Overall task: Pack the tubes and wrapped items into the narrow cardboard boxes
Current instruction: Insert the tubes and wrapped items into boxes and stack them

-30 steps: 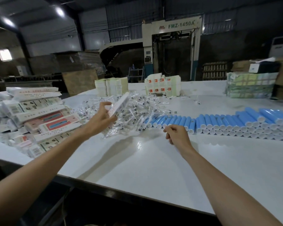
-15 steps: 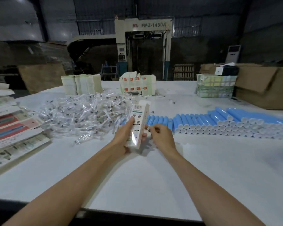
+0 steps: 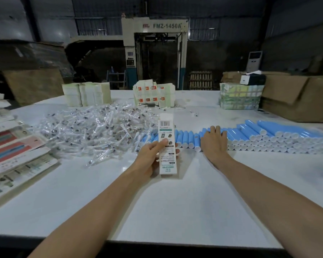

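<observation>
Left hand (image 3: 151,159) grips the narrow cardboard box (image 3: 167,144) mid-body; it looks light and crushable. Right hand (image 3: 213,144), fingers (image 3: 217,130) flat and uncurled, rests on blue tubes (image 3: 268,135): smooth, likely rollers, so grab one mid-length.

My left hand (image 3: 152,158) grips a box (image 3: 166,128), thumb across its front; my right hand (image 3: 213,143) stretches forward, palm down, fingers straight.

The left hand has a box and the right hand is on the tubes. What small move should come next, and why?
Probably the right hand should close on one of the tubes and lift it toward the box. That hand lies flat on them, gripping none yet, while the left hand holds the box upright.
</observation>
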### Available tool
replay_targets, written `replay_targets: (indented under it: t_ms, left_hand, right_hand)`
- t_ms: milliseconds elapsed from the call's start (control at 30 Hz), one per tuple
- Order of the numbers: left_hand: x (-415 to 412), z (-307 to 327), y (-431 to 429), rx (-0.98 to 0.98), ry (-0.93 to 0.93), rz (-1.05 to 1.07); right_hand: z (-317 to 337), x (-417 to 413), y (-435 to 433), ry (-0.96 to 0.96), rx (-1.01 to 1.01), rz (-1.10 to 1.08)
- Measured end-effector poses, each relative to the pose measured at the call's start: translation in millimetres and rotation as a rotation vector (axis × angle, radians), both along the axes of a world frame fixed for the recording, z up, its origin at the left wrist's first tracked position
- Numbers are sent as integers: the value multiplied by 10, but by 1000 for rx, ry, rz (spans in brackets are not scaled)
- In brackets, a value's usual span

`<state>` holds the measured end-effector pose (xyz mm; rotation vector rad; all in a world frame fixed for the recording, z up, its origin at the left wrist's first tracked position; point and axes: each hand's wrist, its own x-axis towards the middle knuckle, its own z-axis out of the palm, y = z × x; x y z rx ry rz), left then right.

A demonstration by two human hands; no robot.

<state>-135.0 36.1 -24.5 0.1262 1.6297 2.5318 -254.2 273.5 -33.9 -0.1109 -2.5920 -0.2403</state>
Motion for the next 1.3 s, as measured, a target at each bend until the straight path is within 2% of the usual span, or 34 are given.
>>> replay_targets:
  t_ms: [267, 433, 533, 600, 633, 733, 767, 867, 967, 1067, 1300]
  left_hand:
    - [-45, 8, 0, -73, 20, 65]
    - [-31, -3, 10, -90, 23, 86]
    - [9, -2, 8, -93, 32, 78]
    - [18, -7, 16, -92, 48, 79]
    - [19, -10, 20, -88, 58, 77]
    - [-17, 5, 34, -123, 97, 51]
    - [-36, 20, 43, -152, 105, 46]
    - [-143, 153, 94, -209, 118, 19]
    - [-235, 274, 204, -272, 126, 11]
    - [-288, 201, 303, -285, 137, -27]
    - [-340, 39, 329, -195, 138, -92]
  right_hand:
    - [51, 126, -122, -79, 100, 0]
    - [-42, 186, -214, -17, 18, 19]
    - [11, 186, -165, 80, -107, 72]
    - [104, 192, -119, 168, -319, 162]
    - [172, 208, -106, 180, -527, 245]
    - [450, 246, -131, 133, -1321, 533]
    - [547, 271, -150, 135, -1517, 615]
    - [802, 303, -165, 190, -1940, 842]
    - [980, 338, -109, 260, -2166, 1004]
    - [1083, 330, -55, 276, -2130, 1068]
    - [1107, 175, -26, 134, -1607, 867]
